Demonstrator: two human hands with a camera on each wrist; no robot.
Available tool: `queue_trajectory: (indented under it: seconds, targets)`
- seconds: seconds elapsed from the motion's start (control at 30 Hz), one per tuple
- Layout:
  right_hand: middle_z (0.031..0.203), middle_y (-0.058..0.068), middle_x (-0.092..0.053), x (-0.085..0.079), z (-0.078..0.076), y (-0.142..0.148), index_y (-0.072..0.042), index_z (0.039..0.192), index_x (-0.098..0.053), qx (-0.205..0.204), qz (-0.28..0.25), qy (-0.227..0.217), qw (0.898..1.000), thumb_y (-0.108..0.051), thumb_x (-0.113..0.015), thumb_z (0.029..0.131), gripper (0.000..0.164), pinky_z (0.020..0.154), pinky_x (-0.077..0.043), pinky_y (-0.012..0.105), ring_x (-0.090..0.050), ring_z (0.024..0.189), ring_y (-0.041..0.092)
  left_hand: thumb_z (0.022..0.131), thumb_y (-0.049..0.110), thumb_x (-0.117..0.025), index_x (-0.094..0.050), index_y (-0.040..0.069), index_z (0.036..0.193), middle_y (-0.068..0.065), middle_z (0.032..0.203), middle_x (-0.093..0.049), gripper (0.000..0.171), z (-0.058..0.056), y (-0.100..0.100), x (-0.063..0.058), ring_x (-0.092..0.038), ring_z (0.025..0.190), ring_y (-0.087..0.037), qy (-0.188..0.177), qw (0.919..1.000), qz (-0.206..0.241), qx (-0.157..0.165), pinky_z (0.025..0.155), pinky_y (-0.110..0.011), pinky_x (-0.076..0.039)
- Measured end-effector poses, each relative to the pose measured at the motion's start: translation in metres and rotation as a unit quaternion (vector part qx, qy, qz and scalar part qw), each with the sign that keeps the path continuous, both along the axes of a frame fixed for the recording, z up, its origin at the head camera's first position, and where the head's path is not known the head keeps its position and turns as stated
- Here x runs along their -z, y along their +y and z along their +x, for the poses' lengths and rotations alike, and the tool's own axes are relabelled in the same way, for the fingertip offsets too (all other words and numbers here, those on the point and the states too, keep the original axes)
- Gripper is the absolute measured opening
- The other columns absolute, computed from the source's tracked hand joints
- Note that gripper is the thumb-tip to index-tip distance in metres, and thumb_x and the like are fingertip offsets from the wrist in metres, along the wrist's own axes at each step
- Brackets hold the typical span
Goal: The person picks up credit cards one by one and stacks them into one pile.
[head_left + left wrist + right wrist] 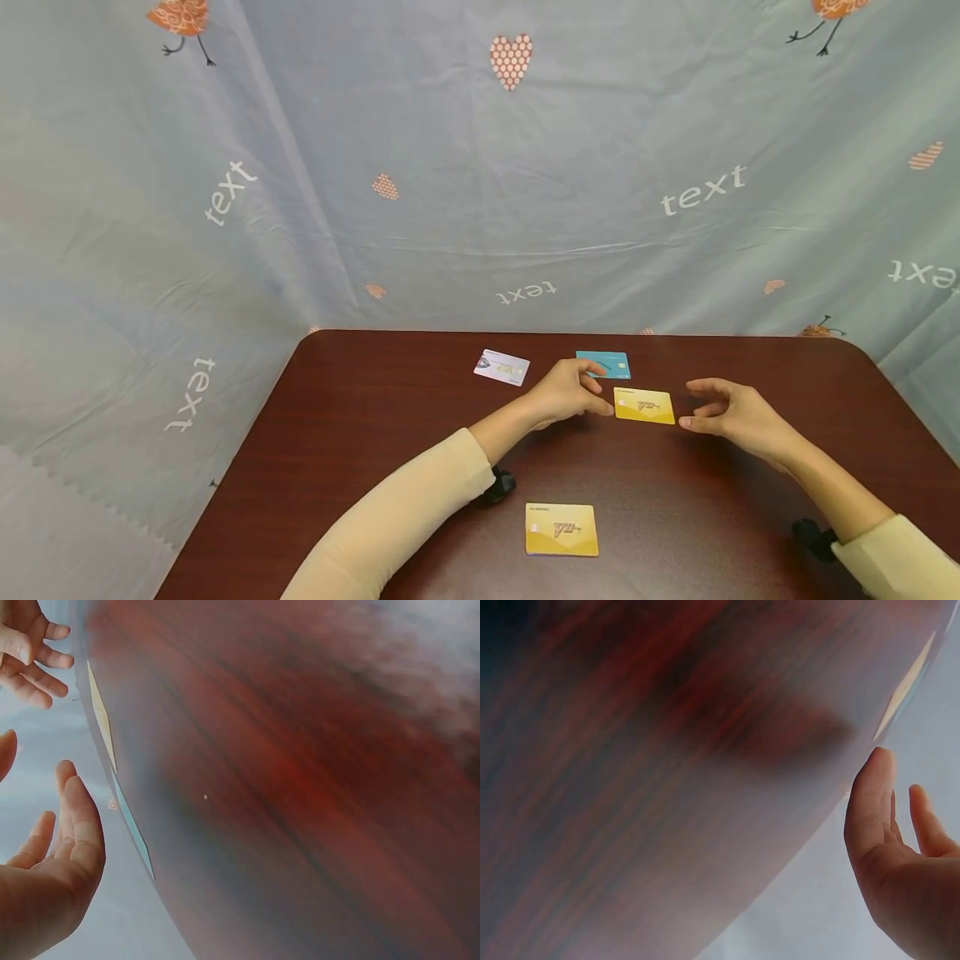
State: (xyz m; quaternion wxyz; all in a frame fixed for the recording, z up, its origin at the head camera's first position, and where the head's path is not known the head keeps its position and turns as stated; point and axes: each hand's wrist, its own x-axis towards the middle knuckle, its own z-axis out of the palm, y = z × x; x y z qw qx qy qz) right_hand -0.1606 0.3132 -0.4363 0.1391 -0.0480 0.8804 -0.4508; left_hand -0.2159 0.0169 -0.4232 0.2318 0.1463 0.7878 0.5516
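A gold card (644, 406) lies on the table between the two hands. My left hand (567, 392) is just left of it, thumb tip right at the card's left edge, fingers loosely bent. Its index finger overlaps a teal card (613, 365) behind in the head view. On the other side, my right hand (738, 417) hovers a short gap from the gold card's right edge, thumb and fingers spread apart with nothing between them. In the right wrist view, the gold card (905, 686) shows edge-on beyond the fingertips.
Nearer the front of the dark red table (360, 417), a second gold card (562, 530) lies flat. A white card (502, 367) sits at the back, left of the teal one. A patterned curtain (450, 133) hangs behind the table's far edge.
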Motion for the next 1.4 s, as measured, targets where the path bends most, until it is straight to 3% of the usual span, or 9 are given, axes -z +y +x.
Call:
queue_trajectory:
  seconds: [0.27, 0.47, 0.8, 0.97, 1.4]
  targets:
    - [0.147, 0.033, -0.049, 0.002, -0.010, -0.004, 0.009, 0.151, -0.042, -0.015, 0.002, -0.018, 1.000, -0.028, -0.085, 0.090, 0.083, 0.084, -0.059, 0.041, -0.069, 0.103, 0.027, 0.084, 0.000, -0.084, -0.056, -0.004, 0.142, -0.006, 0.094, -0.066, 0.065, -0.007, 0.013, 0.006, -0.064, 0.070, -0.016, -0.021, 0.9997, 0.003, -0.008, 0.065, -0.029, -0.055]
    - [0.143, 0.033, -0.050, 0.004, -0.020, -0.008, 0.011, 0.149, -0.044, -0.026, 0.008, -0.024, 0.999, -0.025, -0.084, 0.091, 0.079, 0.083, -0.060, 0.044, -0.066, 0.105, 0.028, 0.086, 0.000, -0.083, -0.054, -0.004, 0.142, -0.005, 0.083, -0.070, 0.063, -0.013, 0.019, 0.011, -0.066, 0.073, -0.022, -0.028, 0.9995, -0.015, -0.001, 0.065, -0.029, -0.055]
    - [0.135, 0.031, -0.054, 0.009, -0.031, -0.015, 0.011, 0.145, -0.048, -0.020, 0.016, -0.023, 0.999, -0.020, -0.085, 0.089, 0.075, 0.074, -0.054, 0.038, -0.061, 0.099, 0.029, 0.087, 0.000, -0.084, -0.062, 0.001, 0.136, -0.008, 0.073, -0.068, 0.053, -0.022, 0.026, 0.015, -0.063, 0.064, -0.021, -0.044, 0.9977, -0.052, 0.005, 0.061, -0.029, -0.056]
    - [0.129, 0.031, -0.055, 0.011, -0.033, -0.017, 0.014, 0.142, -0.049, -0.020, 0.018, -0.016, 1.000, -0.013, -0.087, 0.087, 0.073, 0.074, -0.055, 0.036, -0.063, 0.089, 0.026, 0.084, -0.001, -0.085, -0.066, 0.001, 0.131, -0.007, 0.070, -0.065, 0.051, -0.025, 0.028, 0.016, -0.062, 0.061, -0.018, -0.035, 0.9966, -0.073, 0.010, 0.058, -0.028, -0.054]
    - [0.118, 0.024, -0.053, 0.015, -0.032, -0.021, 0.014, 0.133, -0.054, -0.019, 0.029, -0.008, 0.999, -0.005, -0.089, 0.082, 0.065, 0.070, -0.050, 0.032, -0.052, 0.088, 0.028, 0.078, -0.007, -0.088, -0.072, 0.005, 0.117, -0.006, 0.074, -0.065, 0.043, -0.023, 0.037, 0.018, -0.059, 0.056, -0.017, 0.014, 0.9890, -0.147, 0.003, 0.050, -0.026, -0.050]
